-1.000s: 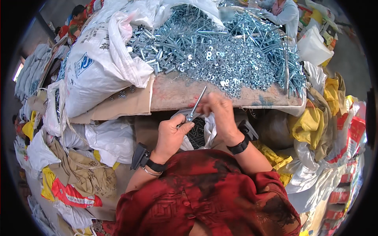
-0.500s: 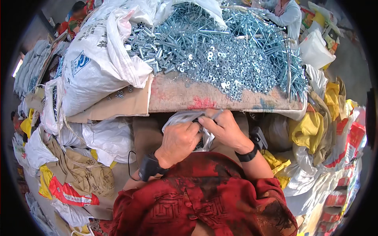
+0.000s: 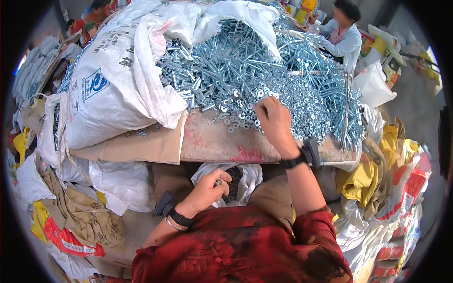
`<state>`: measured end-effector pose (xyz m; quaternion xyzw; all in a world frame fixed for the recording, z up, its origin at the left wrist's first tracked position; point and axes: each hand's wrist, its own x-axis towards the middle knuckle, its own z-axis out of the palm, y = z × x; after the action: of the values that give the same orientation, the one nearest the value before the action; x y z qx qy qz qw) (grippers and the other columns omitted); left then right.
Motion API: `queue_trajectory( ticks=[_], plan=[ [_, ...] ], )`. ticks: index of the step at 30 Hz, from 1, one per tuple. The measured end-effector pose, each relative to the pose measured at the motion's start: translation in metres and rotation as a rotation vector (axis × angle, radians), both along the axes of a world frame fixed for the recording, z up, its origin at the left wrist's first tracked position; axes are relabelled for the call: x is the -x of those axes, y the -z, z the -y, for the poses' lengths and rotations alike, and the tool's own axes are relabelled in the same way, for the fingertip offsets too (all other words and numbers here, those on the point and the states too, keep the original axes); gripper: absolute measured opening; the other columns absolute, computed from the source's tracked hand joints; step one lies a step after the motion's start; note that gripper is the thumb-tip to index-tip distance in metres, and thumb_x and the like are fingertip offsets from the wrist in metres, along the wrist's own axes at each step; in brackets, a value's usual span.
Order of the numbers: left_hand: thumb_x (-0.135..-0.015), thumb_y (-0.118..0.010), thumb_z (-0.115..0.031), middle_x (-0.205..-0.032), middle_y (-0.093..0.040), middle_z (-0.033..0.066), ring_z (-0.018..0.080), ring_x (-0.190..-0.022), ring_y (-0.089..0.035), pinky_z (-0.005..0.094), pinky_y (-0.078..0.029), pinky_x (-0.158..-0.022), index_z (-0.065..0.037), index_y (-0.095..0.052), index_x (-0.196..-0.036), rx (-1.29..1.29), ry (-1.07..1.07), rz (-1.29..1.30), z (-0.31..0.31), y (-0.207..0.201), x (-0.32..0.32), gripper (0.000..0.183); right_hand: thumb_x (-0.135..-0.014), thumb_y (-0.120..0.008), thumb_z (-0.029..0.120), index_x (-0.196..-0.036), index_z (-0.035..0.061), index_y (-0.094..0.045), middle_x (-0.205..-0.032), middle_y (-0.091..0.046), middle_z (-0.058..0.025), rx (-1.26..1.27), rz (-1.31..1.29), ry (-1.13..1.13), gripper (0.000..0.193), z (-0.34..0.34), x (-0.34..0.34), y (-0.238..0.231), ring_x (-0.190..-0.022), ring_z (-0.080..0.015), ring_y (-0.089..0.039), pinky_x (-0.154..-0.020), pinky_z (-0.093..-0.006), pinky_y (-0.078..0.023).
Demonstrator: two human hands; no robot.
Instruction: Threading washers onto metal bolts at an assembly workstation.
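My left hand (image 3: 207,192) is over my lap, its fingers curled around a small grey metal piece (image 3: 218,182) whose exact kind I cannot make out. Right beside it, a white plastic bag (image 3: 250,178) stands between my knees with dark metal pieces inside. Out over the table, my right hand (image 3: 275,120) is at the near edge of a heap of shiny washers (image 3: 245,109). Its fingers are bent downward and closed, and whatever they pinch is hidden. Behind the washers lie short metal sleeves (image 3: 191,85) and long thin bolts (image 3: 250,61).
A big white woven sack (image 3: 111,89) lies at the table's left on brown cardboard (image 3: 137,151). The stained tabletop edge (image 3: 222,146) runs before me. Yellow and brown sacks (image 3: 363,174) hang at right; more bags (image 3: 122,184) lie left. A co-worker (image 3: 344,42) sits far right.
My hands have parted. The right one has moved forward and up to the washers; the left has drawn slightly down beside the bag, which now shows its opening.
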<state>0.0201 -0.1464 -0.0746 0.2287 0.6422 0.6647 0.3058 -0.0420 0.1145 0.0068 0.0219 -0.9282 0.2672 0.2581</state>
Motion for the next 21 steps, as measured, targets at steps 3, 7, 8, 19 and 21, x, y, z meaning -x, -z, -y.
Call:
queue_trajectory(
  ticks=[3,7,8,19,21],
  plan=[
    [-0.092,-0.058,-0.003,-0.072,-0.060,0.0017,0.0027,-0.053,-0.045,0.0186,-0.033,-0.047,-0.003,-0.060,-0.099,0.017,-0.009,0.266,0.006,-0.021,-0.001,0.008,-0.086,-0.063,0.010,-0.088,0.0031,-0.062,-0.091,-0.062,-0.0166,-0.253,-0.028,0.219,0.008,-0.002,0.044,0.006,-0.076,-0.0377,-0.064,-0.066,-0.0446,-0.052],
    [-0.095,-0.061,-0.009,-0.069,-0.058,0.0001,0.0024,-0.051,-0.043,0.0197,-0.032,-0.045,-0.004,-0.060,-0.098,-0.058,-0.057,0.206,0.015,-0.014,-0.003,0.006,-0.082,-0.058,0.002,-0.091,-0.0007,-0.063,-0.096,-0.060,-0.0213,-0.492,0.143,0.278,0.010,0.011,0.058,-0.004,-0.086,-0.0393,-0.065,-0.071,-0.0483,-0.053],
    [-0.095,-0.063,-0.012,-0.069,-0.057,-0.0005,0.0027,-0.050,-0.043,0.0198,-0.033,-0.044,-0.004,-0.061,-0.094,-0.111,-0.078,0.258,0.016,-0.012,-0.004,0.008,-0.082,-0.058,0.002,-0.091,-0.0009,-0.062,-0.097,-0.060,-0.0211,-0.488,0.123,0.263,0.010,0.013,0.057,-0.005,-0.086,-0.0392,-0.065,-0.071,-0.0480,-0.054],
    [-0.099,-0.060,-0.017,-0.083,-0.061,0.0071,0.0066,-0.054,-0.050,0.0178,-0.032,-0.040,-0.003,-0.059,-0.097,-0.328,-0.219,0.489,0.017,-0.036,0.005,0.014,-0.086,-0.065,0.002,-0.094,0.0038,-0.057,-0.084,-0.057,-0.0135,0.165,-0.303,0.003,0.012,0.033,-0.043,-0.030,-0.070,-0.0276,-0.064,-0.053,-0.0376,-0.048],
    [-0.098,-0.062,-0.017,-0.077,-0.058,0.0044,0.0066,-0.051,-0.048,0.0183,-0.031,-0.040,-0.003,-0.060,-0.095,-0.308,-0.230,0.448,0.018,-0.032,0.007,0.015,-0.086,-0.065,0.003,-0.094,0.0056,-0.058,-0.080,-0.058,-0.0128,0.251,-0.145,-0.069,0.011,0.049,-0.059,-0.016,-0.072,-0.0268,-0.065,-0.055,-0.0375,-0.049]
  ],
)
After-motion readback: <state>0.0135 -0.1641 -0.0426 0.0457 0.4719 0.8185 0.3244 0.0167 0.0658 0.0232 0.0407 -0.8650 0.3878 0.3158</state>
